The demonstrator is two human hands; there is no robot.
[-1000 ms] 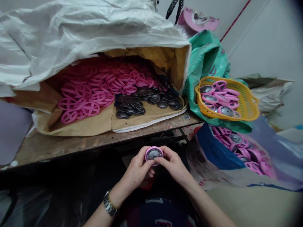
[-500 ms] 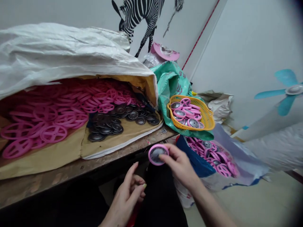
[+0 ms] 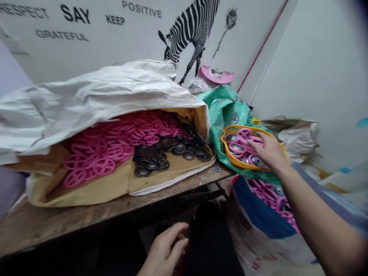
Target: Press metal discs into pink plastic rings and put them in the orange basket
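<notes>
My right hand [image 3: 267, 152] reaches out over the yellow basket [image 3: 230, 158], which holds several pink wheels with grey metal centres. Its fingertips pinch one such pink wheel [image 3: 253, 142] down among the others. My left hand [image 3: 166, 249] hangs low at the frame's bottom, below the table edge, fingers loosely apart and holding nothing. On the wooden table [image 3: 86, 218], an open white sack [image 3: 100, 92] shows loose pink spoked rings [image 3: 103, 151] and a pile of dark metal discs [image 3: 161, 155].
The basket sits on a green plastic bag [image 3: 227, 111]. Below it stands a blue-lined bag [image 3: 258, 207] with more pink wheels. A pink object [image 3: 216, 74] stands behind, by a wall with a zebra picture. Crumpled sacks [image 3: 299, 134] lie at the right.
My right hand carried the pink wheel from in front of me up and right into the yellow basket. My left hand let go and sank lower. The view tilted upward.
</notes>
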